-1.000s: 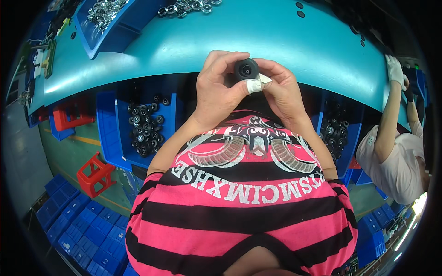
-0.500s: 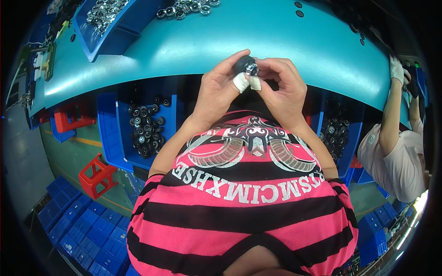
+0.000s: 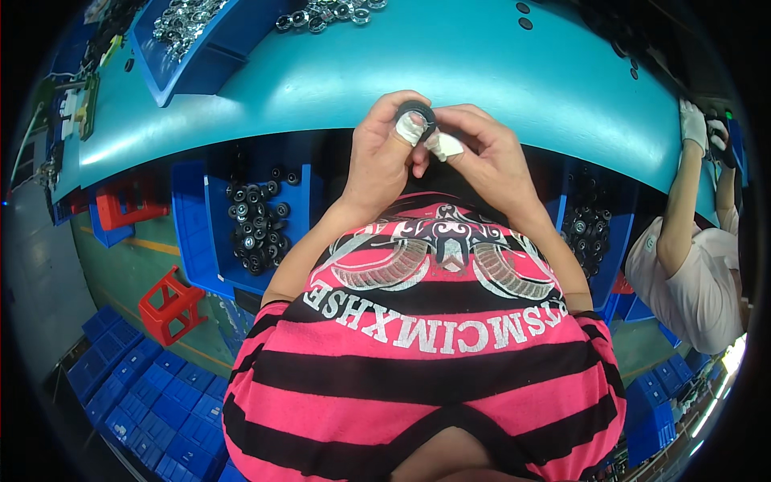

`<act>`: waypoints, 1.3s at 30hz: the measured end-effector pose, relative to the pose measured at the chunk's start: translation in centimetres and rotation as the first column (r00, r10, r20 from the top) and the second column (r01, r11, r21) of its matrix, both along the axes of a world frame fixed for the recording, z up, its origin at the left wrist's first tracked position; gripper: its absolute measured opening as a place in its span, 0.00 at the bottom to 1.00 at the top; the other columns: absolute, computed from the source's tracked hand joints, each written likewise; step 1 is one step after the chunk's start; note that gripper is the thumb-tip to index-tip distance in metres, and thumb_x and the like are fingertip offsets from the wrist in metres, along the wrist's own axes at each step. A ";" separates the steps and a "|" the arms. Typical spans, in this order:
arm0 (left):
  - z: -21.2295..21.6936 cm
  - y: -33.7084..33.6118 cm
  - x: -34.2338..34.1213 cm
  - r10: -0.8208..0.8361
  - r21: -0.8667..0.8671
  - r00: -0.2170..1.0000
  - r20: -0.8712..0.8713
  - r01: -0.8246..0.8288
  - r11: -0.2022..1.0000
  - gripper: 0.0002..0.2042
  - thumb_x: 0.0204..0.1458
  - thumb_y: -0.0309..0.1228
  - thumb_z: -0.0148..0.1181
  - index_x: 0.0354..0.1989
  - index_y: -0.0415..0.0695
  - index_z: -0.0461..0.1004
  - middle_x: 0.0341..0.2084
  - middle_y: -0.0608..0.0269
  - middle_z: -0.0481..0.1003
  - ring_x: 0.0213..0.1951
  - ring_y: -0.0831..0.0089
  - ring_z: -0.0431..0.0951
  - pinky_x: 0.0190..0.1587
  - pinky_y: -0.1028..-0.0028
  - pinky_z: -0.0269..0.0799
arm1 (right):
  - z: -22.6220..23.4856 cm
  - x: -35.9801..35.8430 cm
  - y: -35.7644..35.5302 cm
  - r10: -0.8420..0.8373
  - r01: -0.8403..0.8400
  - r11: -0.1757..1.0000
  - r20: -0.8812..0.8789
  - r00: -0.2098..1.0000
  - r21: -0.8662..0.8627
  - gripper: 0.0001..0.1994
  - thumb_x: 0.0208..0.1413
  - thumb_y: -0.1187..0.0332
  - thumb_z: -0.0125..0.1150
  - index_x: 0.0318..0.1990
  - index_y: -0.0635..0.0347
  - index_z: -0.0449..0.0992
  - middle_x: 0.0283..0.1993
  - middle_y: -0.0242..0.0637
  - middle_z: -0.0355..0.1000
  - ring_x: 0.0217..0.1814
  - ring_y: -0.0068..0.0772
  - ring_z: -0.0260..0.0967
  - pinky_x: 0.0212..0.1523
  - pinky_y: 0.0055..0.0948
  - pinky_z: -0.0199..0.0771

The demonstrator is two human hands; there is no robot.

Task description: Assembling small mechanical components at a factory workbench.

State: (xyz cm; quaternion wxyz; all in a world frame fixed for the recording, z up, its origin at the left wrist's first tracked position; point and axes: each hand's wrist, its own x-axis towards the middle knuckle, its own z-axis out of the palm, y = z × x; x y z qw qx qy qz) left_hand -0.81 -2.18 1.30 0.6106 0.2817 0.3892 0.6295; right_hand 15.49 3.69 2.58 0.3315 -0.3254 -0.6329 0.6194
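Close to the table's near edge, a small round black wheel [image 3: 417, 107] is gripped by my left hand [image 3: 373, 165]. My left thumb, wrapped in white tape, presses on the wheel's face and covers its centre. At the wheel's right side, my right hand [image 3: 499, 165] is closed, with bent fingers and a taped thumb against the rim; whether it pinches anything else is hidden. Below the table edge to the left, a blue bin [image 3: 215, 233] contains several black wheels [image 3: 255, 217] with silvery centres.
On the turquoise table [image 3: 482, 72] a blue bin [image 3: 210, 76] of shiny metal parts [image 3: 181, 32] stands at far left, beside loose chrome-and-black wheels [image 3: 329, 12]. More wheels fill a bin [image 3: 585, 229] at right. A gloved co-worker [image 3: 683, 257] works at far right. Red stools [image 3: 171, 307] stand on the floor.
The wheel has turned and shifted slightly left; its chrome centre, visible before, is now behind my left thumb. My right thumb has moved away from the left thumb, down and to the right.
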 end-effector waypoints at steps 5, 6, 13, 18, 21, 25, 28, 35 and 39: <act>-0.2 0.1 0.2 0.045 0.049 0.995 -0.085 -0.041 0.998 0.13 0.66 0.35 0.55 0.53 0.42 0.70 0.26 0.66 0.72 0.22 0.85 0.65 0.20 0.83 0.62 | 1.0 -0.6 -0.2 -0.062 0.031 0.954 0.096 0.993 0.299 0.16 0.52 0.71 0.69 0.49 0.61 0.81 0.44 0.41 0.77 0.39 0.31 0.77 0.40 0.28 0.76; -0.1 0.2 0.2 0.057 0.059 0.991 -0.120 -0.050 0.997 0.13 0.66 0.35 0.55 0.53 0.42 0.70 0.25 0.66 0.72 0.21 0.85 0.65 0.19 0.83 0.61 | 0.7 -0.7 -0.2 -0.084 0.044 0.931 0.096 0.992 0.364 0.16 0.52 0.71 0.69 0.49 0.61 0.81 0.44 0.40 0.78 0.39 0.32 0.77 0.40 0.29 0.76; -0.5 0.6 0.0 0.056 0.011 0.968 -0.243 -0.055 0.998 0.13 0.66 0.34 0.54 0.54 0.41 0.72 0.27 0.67 0.74 0.22 0.85 0.69 0.21 0.83 0.67 | 0.7 -0.9 0.0 -0.126 0.082 0.940 0.114 0.986 0.331 0.15 0.52 0.73 0.69 0.49 0.60 0.82 0.41 0.40 0.77 0.39 0.31 0.77 0.39 0.29 0.76; -0.3 0.7 -0.1 -0.009 -0.035 0.989 -0.149 0.004 0.999 0.16 0.66 0.33 0.54 0.59 0.40 0.71 0.33 0.67 0.74 0.27 0.81 0.73 0.28 0.80 0.74 | 0.5 -0.6 0.2 -0.124 0.116 0.986 0.059 0.991 0.122 0.14 0.54 0.74 0.67 0.50 0.59 0.82 0.40 0.39 0.76 0.40 0.27 0.76 0.38 0.26 0.76; -0.6 0.5 -0.6 -0.035 -0.040 0.982 -0.188 0.028 0.999 0.15 0.66 0.32 0.54 0.58 0.39 0.71 0.32 0.67 0.74 0.26 0.81 0.72 0.27 0.80 0.72 | 0.8 -0.3 0.2 -0.081 0.027 0.960 0.184 0.980 0.279 0.14 0.55 0.75 0.66 0.50 0.60 0.82 0.42 0.38 0.75 0.40 0.27 0.76 0.39 0.25 0.77; -1.0 0.5 -0.9 -0.070 -0.062 0.988 -0.134 0.062 0.996 0.15 0.65 0.31 0.55 0.57 0.39 0.71 0.32 0.67 0.74 0.25 0.82 0.70 0.26 0.82 0.69 | 0.7 -0.3 0.1 -0.071 0.034 0.974 0.160 0.985 0.225 0.13 0.55 0.75 0.66 0.49 0.61 0.82 0.43 0.37 0.75 0.40 0.24 0.75 0.40 0.23 0.76; -0.4 0.6 -1.1 -0.099 -0.051 0.981 -0.167 0.092 0.994 0.15 0.65 0.30 0.55 0.58 0.39 0.70 0.33 0.66 0.74 0.28 0.82 0.71 0.28 0.82 0.68 | 0.4 -0.2 0.4 -0.053 0.049 0.998 0.084 0.995 0.041 0.15 0.55 0.76 0.65 0.51 0.63 0.81 0.43 0.37 0.74 0.41 0.22 0.74 0.41 0.21 0.76; 1.0 0.0 -1.6 -0.149 -0.044 0.848 -0.508 0.147 0.988 0.22 0.63 0.26 0.55 0.65 0.40 0.62 0.44 0.62 0.75 0.42 0.81 0.73 0.43 0.78 0.72 | 0.0 0.0 1.6 0.028 -0.041 0.942 -0.044 0.999 -0.333 0.16 0.56 0.77 0.62 0.53 0.64 0.78 0.45 0.36 0.77 0.42 0.21 0.74 0.41 0.21 0.78; 1.8 -0.1 -1.8 -0.165 -0.021 0.830 -0.533 0.182 0.983 0.24 0.61 0.24 0.55 0.67 0.40 0.61 0.47 0.61 0.74 0.43 0.81 0.72 0.48 0.77 0.71 | -0.6 -0.2 2.0 0.013 -0.038 0.932 -0.070 0.997 -0.361 0.13 0.57 0.75 0.62 0.50 0.65 0.77 0.43 0.35 0.77 0.40 0.21 0.75 0.40 0.21 0.79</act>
